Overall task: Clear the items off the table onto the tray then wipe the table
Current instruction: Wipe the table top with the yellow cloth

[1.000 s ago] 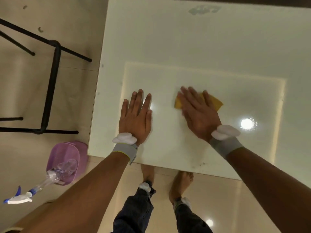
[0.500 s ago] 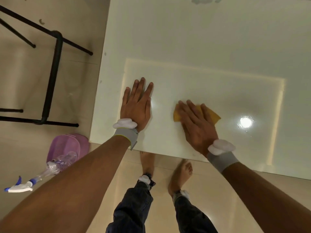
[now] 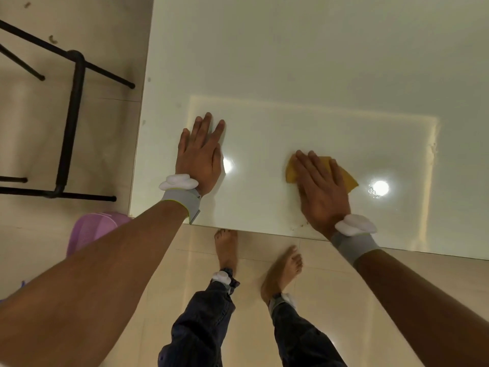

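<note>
Head cam looking straight down, so starting nearest: bare feet on the tiled floor tucked right up to the near edge of the table; a purple basin sits on the floor off the near-left corner, and a black metal frame stands further left. Up on the table, the right hand is flat, fingers spread and pressed down on the yellow cloth, not gripping it, just palming it against the surface close to the near edge; the cloth pokes out past the fingers on the left and on the right, so it's lying sideways under the palm. Left hand is also flat and open, holding nothing, planted near the left side, looks like it's just bracing. No items in view on the tabletop and I can't see the tray, so I'd guess clearing is done and this is the wiping part. Key thing: nearly all the tabletop in view lies beyond the cloth, toward the far edge and off to the right; so the right hand is the one to push out there. Some specks by the near edge just beside the right wrist might need another pass too.
</note>
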{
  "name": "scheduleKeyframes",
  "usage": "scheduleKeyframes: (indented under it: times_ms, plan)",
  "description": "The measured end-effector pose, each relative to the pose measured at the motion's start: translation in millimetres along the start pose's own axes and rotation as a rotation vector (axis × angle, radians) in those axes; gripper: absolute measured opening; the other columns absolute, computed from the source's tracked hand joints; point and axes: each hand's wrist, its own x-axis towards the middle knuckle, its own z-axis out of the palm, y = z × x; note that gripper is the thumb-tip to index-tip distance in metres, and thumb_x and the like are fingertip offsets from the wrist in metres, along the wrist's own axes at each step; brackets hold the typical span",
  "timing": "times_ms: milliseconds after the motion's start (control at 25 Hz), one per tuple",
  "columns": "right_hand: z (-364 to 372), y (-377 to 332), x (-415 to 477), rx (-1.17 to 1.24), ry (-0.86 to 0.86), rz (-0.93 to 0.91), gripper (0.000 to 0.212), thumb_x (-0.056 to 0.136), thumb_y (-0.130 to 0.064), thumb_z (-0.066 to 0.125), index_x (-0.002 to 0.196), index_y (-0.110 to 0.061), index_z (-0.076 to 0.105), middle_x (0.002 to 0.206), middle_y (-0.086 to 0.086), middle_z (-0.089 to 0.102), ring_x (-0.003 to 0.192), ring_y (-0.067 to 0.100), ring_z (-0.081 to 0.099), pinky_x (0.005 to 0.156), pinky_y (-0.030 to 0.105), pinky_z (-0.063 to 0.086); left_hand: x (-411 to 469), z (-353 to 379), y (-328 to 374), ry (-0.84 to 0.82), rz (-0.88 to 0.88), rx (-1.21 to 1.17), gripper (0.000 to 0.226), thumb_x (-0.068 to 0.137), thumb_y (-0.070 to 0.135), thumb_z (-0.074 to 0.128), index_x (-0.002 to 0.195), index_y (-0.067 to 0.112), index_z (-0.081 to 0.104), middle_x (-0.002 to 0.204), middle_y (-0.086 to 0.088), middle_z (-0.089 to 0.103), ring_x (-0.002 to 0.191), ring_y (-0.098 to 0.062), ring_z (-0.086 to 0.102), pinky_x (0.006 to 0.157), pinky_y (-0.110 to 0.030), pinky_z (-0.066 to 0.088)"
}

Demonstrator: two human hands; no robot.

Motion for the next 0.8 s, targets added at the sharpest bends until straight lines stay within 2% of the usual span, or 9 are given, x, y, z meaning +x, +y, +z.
scheduleKeyframes:
  times_ms: [80, 200, 280, 360, 440, 520, 560, 680, 800]
  plan:
    - [11.3, -39.1, 4.6, -0.005, 0.033, 0.078, 0.054, 0.093, -0.01, 0.05, 0.146, -0.01, 0.039, 0.152, 0.004, 0.038, 0.143, 0.026, 0.031, 0.118, 0.05, 0.014, 1.1, 0.3, 5.2, 0.01, -0.02, -0.003, 0.054, 0.095, 0.022, 0.028, 0.149, 0.025, 0.031, 0.159, -0.005, 0.021, 0.147, -0.023, 0.014, 0.118, -0.043, 0.008]
    - [13.6, -66.2, -46.5, -0.002, -0.144, -0.352, 0.059, 0.09, -0.006, 0.047, 0.148, -0.014, 0.037, 0.154, 0.001, 0.035, 0.144, 0.023, 0.029, 0.119, 0.049, 0.013, 2.6, -1.6, 16.3, 0.031, -0.067, -0.013, 0.055, 0.093, 0.022, 0.026, 0.147, 0.022, 0.035, 0.157, -0.008, 0.025, 0.146, -0.025, 0.018, 0.118, -0.047, 0.013]
    - [-0.8, -31.3, -74.5, -0.043, -0.203, -0.44, 0.059, 0.09, -0.008, 0.043, 0.148, -0.015, 0.035, 0.154, 0.001, 0.035, 0.144, 0.022, 0.03, 0.118, 0.048, 0.017, 3.0, -1.0, 22.7, 0.074, -0.081, 0.005, 0.052, 0.094, 0.022, 0.026, 0.144, 0.019, 0.039, 0.156, -0.009, 0.028, 0.145, -0.026, 0.022, 0.118, -0.047, 0.018]
    - [-14.3, 10.8, -77.0, -0.04, -0.179, -0.243, 0.059, 0.092, -0.013, 0.046, 0.149, -0.016, 0.032, 0.153, 0.004, 0.037, 0.144, 0.024, 0.029, 0.117, 0.05, 0.019, 14.5, 0.7, 32.9, 0.114, -0.037, -0.008, 0.048, 0.097, 0.02, 0.031, 0.144, 0.019, 0.04, 0.155, -0.009, 0.029, 0.145, -0.025, 0.023, 0.117, -0.044, 0.019]
    - [-15.5, 29.2, -48.2, 0.001, -0.071, 0.139, 0.055, 0.096, -0.018, 0.04, 0.15, -0.016, 0.03, 0.154, 0.005, 0.035, 0.145, 0.025, 0.026, 0.118, 0.051, 0.016, 31.3, 5.7, 45.7, 0.128, 0.015, -0.027, 0.047, 0.099, 0.02, 0.033, 0.145, 0.019, 0.039, 0.156, -0.009, 0.028, 0.145, -0.025, 0.023, 0.117, -0.04, 0.017]
    - [-0.7, 9.9, 3.6, 0.023, 0.054, 0.424, 0.053, 0.097, -0.017, 0.039, 0.15, -0.014, 0.031, 0.156, 0.003, 0.032, 0.146, 0.025, 0.024, 0.118, 0.05, 0.01, 44.9, 15.2, 62.7, 0.094, 0.042, -0.038, 0.047, 0.1, 0.024, 0.031, 0.147, 0.02, 0.035, 0.157, -0.009, 0.025, 0.146, -0.023, 0.02, 0.118, -0.04, 0.014]
    - [6.9, -12.6, 23.7, 0.02, 0.068, 0.441, 0.054, 0.096, -0.016, 0.041, 0.149, -0.013, 0.032, 0.156, 0.002, 0.033, 0.145, 0.025, 0.025, 0.118, 0.049, 0.009, 46.5, 20.7, 70.6, 0.064, 0.037, -0.019, 0.048, 0.101, 0.026, 0.03, 0.148, 0.022, 0.033, 0.158, -0.007, 0.023, 0.147, -0.022, 0.018, 0.119, -0.041, 0.012]
    - [19.7, -63.9, 9.6, 0.029, -0.014, 0.131, 0.049, 0.098, -0.016, 0.044, 0.146, -0.013, 0.04, 0.153, 0.0, 0.038, 0.144, 0.022, 0.029, 0.118, 0.05, 0.016, 46.7, 26.3, 76.7, 0.015, 0.022, 0.024, 0.049, 0.101, 0.028, 0.028, 0.15, 0.023, 0.028, 0.159, -0.005, 0.02, 0.147, -0.02, 0.014, 0.12, -0.042, 0.007]
    - [-2.1, -36.9, -46.0, -0.016, -0.136, -0.04, 0.051, 0.098, -0.017, 0.042, 0.148, -0.015, 0.035, 0.155, 0.001, 0.032, 0.145, 0.023, 0.028, 0.119, 0.049, 0.017, 41.1, 26.2, 76.4, 0.055, 0.038, 0.044, 0.048, 0.1, 0.025, 0.031, 0.148, 0.021, 0.033, 0.157, -0.007, 0.026, 0.146, -0.022, 0.02, 0.119, -0.045, 0.014]
